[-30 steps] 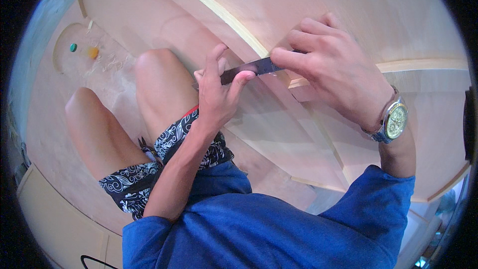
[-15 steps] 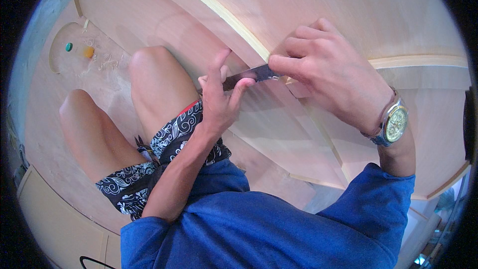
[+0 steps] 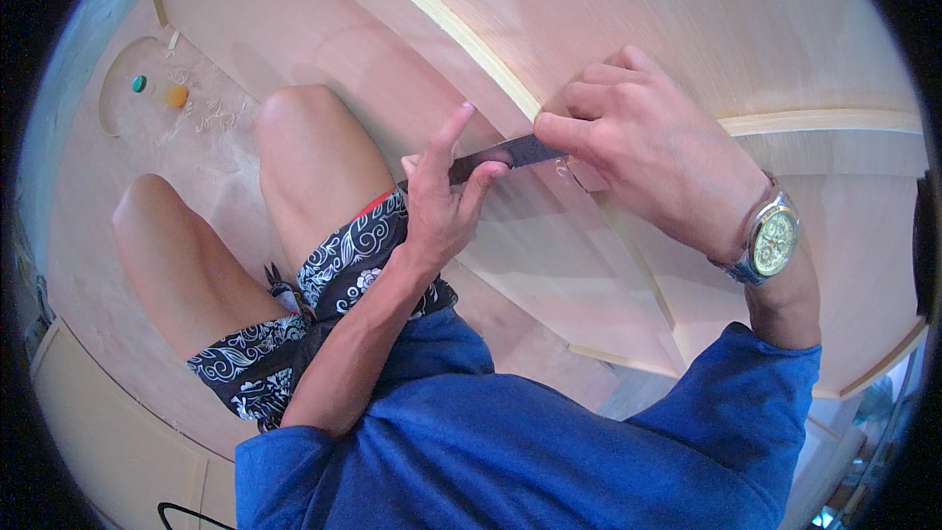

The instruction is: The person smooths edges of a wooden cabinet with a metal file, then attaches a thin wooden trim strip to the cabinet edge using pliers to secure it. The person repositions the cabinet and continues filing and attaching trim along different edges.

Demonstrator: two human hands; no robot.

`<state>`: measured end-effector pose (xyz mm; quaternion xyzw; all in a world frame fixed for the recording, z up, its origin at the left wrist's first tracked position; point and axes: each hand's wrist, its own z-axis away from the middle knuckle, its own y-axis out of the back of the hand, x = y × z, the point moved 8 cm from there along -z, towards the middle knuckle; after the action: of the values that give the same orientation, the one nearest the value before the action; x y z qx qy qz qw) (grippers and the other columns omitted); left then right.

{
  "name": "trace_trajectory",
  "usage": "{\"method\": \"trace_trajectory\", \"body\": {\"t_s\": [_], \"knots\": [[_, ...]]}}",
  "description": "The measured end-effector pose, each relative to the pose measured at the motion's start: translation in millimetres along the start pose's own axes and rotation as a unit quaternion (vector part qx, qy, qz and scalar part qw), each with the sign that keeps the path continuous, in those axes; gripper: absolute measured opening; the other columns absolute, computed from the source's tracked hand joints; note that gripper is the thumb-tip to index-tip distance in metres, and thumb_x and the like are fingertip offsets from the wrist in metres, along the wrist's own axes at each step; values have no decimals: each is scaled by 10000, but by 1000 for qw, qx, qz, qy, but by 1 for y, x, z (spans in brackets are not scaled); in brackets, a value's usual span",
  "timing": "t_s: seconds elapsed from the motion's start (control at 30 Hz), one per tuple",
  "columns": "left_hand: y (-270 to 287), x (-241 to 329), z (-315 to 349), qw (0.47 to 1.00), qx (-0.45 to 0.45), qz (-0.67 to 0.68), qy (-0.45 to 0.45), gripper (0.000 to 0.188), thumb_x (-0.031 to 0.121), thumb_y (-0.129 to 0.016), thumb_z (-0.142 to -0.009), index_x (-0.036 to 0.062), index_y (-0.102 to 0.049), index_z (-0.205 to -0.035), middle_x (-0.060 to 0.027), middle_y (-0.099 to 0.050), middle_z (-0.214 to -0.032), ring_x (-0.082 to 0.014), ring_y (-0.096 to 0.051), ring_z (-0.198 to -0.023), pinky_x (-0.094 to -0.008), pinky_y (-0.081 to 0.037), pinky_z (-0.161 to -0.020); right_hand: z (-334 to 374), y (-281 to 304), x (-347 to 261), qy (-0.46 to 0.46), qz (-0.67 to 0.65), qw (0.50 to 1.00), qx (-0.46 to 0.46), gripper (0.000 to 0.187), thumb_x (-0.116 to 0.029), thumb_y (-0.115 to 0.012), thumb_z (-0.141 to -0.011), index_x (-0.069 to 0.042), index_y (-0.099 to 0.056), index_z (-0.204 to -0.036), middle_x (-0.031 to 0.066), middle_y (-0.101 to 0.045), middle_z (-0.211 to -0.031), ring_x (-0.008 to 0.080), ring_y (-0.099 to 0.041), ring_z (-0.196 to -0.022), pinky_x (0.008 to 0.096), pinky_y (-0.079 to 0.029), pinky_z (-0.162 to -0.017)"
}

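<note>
A: You grip a flat dark metal bar [image 3: 530,150] between your two hands, and it slants just below the lower end of the curved pale edging strip [image 3: 461,29].

B: Your left hand [image 3: 439,204] is below and to the left of that strip's lower end. You lay its thumb against the bar, stretch the index finger out away from it, and curl the other fingers behind.

A: And your right hand [image 3: 638,142]?

B: It is just right of the strip's lower end, its fingers bent and closed on the bar's other end; your thumb there is hidden. You wear a metal wristwatch [image 3: 773,241] on that arm, farther right of the strip.

A: Does your bar touch the strip?

B: I cannot tell you. You do have a small pale curl [image 3: 562,169] by your right fingers, below the strip's end.

A: Well left of the strip, beyond your knees [image 3: 294,103], you have wood shavings [image 3: 216,116] near a small green object [image 3: 138,83] and an orange one.

B: Your black-and-white patterned shorts [image 3: 339,260] and blue shirt [image 3: 510,442] are below the strip.
</note>
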<state>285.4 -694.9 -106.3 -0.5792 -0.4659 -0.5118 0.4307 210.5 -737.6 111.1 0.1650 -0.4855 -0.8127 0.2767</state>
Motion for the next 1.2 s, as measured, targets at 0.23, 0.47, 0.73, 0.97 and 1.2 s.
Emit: {"method": "trace_trajectory", "body": {"t_s": [0.23,0.47,0.73,0.97,1.2], "knots": [[-8,-7,7,1000,4,23,-9,741,436,-757,-1012,112,-471,-1614,9,-808,-981,-180,-628,-886,-363,-346,-907,-1,-13,-1,20,-15,1000,-5,160,-114,-734,-839,-77,-680,-985,95,-717,-996,291,-675,-1036,427,-472,-981],[-13,-20,19,997,-40,6,62,690,404,-774,-1006,119,-514,-1579,-7,-807,-1024,-178,-643,-851,-365,-360,-903,-2,-21,-3,46,18,998,32,116,-209,-723,-923,-110,-721,-984,87,-735,-852,292,-716,-894,420,-489,-927],[-1,-1,-5,1000,1,-16,13,525,280,-808,-998,74,-616,-1442,-90,-808,-1026,-202,-723,-882,-366,-468,-893,12,-9,9,-13,113,990,80,148,-183,-754,-854,-158,-666,-971,16,-655,-880,229,-663,-919,427,-413,-947],[-10,22,-4,999,20,29,-1,491,245,-819,-994,23,-622,-1384,-114,-803,-894,-210,-731,-740,-327,-538,-805,30,11,2,-51,189,974,112,127,-237,-770,-867,-182,-715,-968,-35,-649,-893,163,-627,-999,429,-368,-969],[-10,12,-2,997,35,38,-56,398,228,-791,-1009,3,-679,-1318,-95,-770,-930,-223,-667,-783,-354,-516,-777,10,9,1,-24,111,982,150,203,-229,-772,-797,-160,-725,-982,-38,-654,-912,162,-621,-1014,414,-372,-948]]}}
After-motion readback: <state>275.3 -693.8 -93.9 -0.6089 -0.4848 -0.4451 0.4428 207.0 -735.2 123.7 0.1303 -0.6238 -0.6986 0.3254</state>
